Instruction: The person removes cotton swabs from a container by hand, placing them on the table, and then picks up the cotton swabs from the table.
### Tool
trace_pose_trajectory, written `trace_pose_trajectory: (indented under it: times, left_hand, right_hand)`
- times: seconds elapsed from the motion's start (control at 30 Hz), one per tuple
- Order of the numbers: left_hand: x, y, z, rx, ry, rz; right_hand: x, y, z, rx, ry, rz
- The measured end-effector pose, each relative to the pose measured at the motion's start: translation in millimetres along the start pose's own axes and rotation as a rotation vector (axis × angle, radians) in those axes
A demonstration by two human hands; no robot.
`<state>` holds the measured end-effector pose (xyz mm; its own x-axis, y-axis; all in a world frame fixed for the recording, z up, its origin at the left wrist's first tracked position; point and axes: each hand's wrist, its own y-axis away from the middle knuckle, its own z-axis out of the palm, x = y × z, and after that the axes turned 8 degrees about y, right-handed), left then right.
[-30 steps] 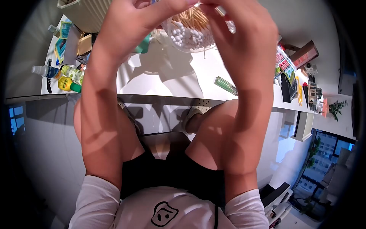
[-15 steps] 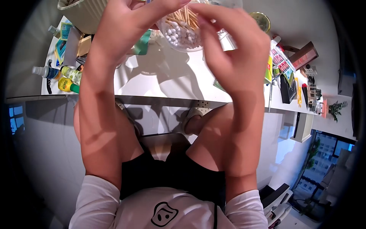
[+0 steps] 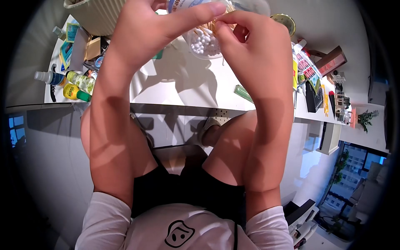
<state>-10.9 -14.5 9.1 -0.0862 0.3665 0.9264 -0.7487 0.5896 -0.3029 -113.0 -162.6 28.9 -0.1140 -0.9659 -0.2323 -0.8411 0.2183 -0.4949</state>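
**Right fingertips drawn together at the swabs in the clear tub (image 3: 205, 53)**

The tub sits near 12 o'clock in the view, above the desk (image 3: 177, 89), its cotton swabs (image 3: 204, 43) showing white tips toward the person. The left hand (image 3: 146, 29) is beside it, thumb stretched across a blue-and-white printed panel (image 3: 178, 4); its other fingers are mostly hidden, so how firmly they hold the tub cannot be told. The right hand (image 3: 254, 39) has thumb and forefinger bent toward each other at the sticks; whether a swab is caught between them cannot be told.

The step in hand appears to be fine fingertip work among the sticks. Any next move would call for a steady tub and a light, narrow grip, since a sideways pull could drag neighbouring swabs along.

Taking the tub as the clock's centre, a green packet (image 3: 243, 93) lies at 5 o'clock on the desk, near its edge. A yellow bottle with a green cap (image 3: 71, 91) lies at 8 o'clock, a ribbed container (image 3: 95, 18) stands between 9 and 10, a round tin (image 3: 284, 21) is near 3, and a black case (image 3: 313, 98) is at 4.
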Motion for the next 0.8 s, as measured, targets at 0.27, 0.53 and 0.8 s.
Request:
trace_pose_trajectory:
  times: [0.27,0.53,0.8]
  left_hand:
    - [0.1,1.4,12.5,0.084,-0.101,0.001]
    - [4.3,6.9,22.8,0.114,-0.160,-0.040]
    - [-2.2,13.9,35.7,0.139,-0.335,0.136]
  right_hand:
    - [-8.3,-4.8,2.2,-0.119,-0.073,0.238]
    - [-15.4,-11.9,-4.9,-0.212,-0.060,0.395]
    - [-21.9,-10.7,-18.3,-0.130,-0.318,0.320]
